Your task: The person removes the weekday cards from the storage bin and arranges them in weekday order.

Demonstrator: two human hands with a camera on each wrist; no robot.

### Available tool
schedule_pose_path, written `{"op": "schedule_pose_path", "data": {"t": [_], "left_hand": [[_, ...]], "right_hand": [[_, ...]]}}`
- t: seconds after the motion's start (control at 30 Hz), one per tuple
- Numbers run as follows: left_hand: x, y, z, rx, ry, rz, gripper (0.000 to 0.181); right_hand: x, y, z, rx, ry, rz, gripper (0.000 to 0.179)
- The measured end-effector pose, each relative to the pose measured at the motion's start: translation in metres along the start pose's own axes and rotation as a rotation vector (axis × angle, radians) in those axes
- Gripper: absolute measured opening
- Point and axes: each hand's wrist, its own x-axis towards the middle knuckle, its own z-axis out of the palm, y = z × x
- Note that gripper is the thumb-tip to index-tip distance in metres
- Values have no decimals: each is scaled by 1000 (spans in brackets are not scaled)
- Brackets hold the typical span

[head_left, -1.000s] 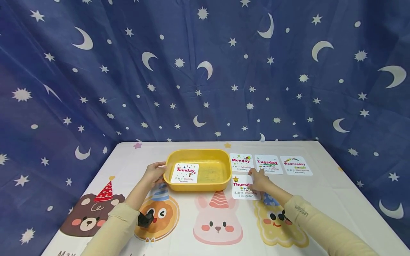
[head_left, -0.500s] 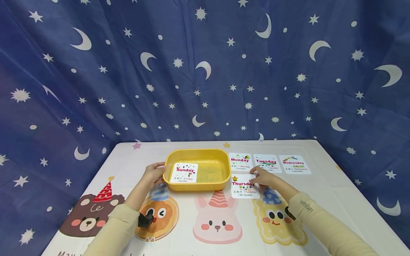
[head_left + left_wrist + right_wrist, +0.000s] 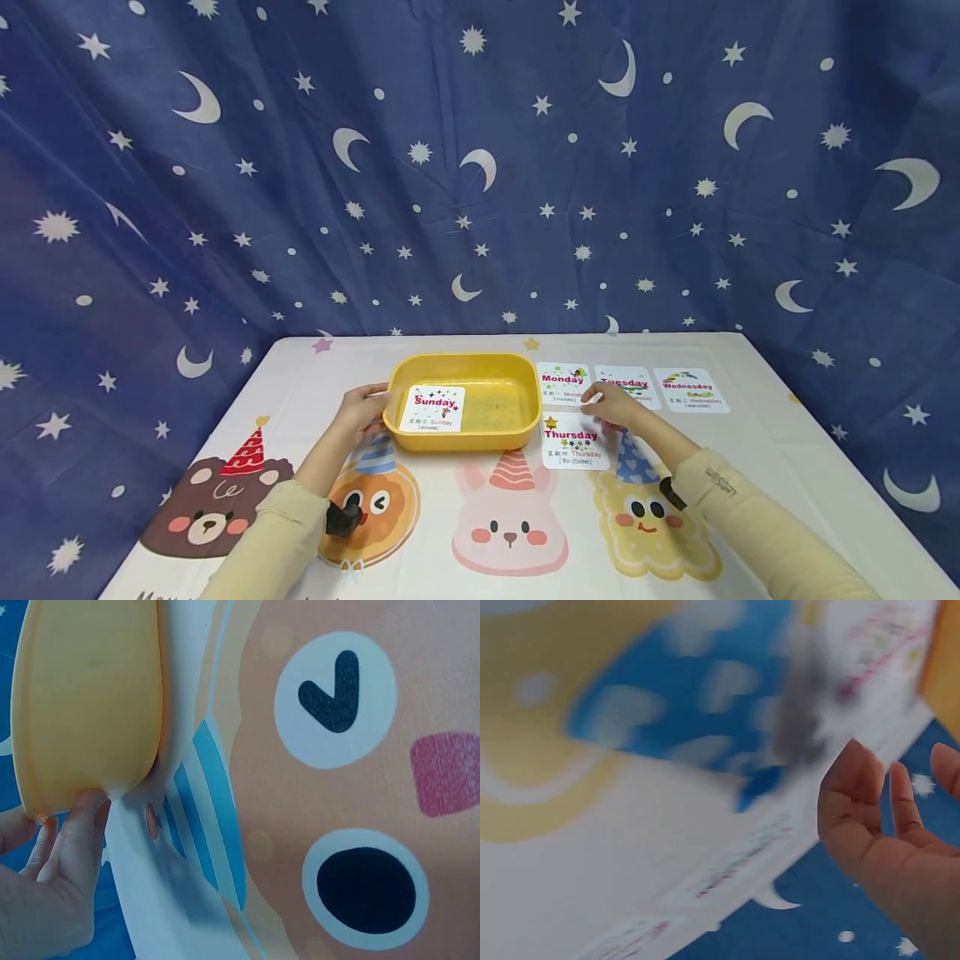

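Observation:
My left hand (image 3: 363,410) grips the left end of a shallow yellow tray (image 3: 468,442); in the left wrist view its fingers press the outer wall, with the thumb at the rim. A Sunday word card (image 3: 433,410) lies inside the tray, on the left. To the tray's right is the Thursday card (image 3: 573,446), flat on the table. My right hand (image 3: 615,405) hovers over that card's upper right, partly covering the Monday card (image 3: 561,379) and the Tuesday card (image 3: 622,377). The right wrist view shows its fingers (image 3: 851,780) loosely bent with nothing between them.
The Wednesday card (image 3: 690,390) ends the back row on the right. A white cloth printed with cartoon animals and treats covers the table (image 3: 420,575). Behind the table's far edge hangs a blue curtain (image 3: 480,250) with moons and stars.
My right hand has come off the Thursday card and moved slightly up and back, uncovering its printed word. The left hand, tray and cards have stayed in place.

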Motion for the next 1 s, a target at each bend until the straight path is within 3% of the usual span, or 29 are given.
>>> {"op": "schedule_pose_path", "data": {"t": [0.43, 0.73, 1.0], "left_hand": [[0, 2, 2, -1, -5, 19, 40], [0, 2, 0, -6, -8, 16, 40], [2, 2, 1, 11, 8, -8, 40]], "right_hand": [[12, -78, 7, 37, 36, -139, 18], [25, -122, 34, -11, -51, -221, 14], [36, -148, 64, -142, -130, -171, 14]]}}
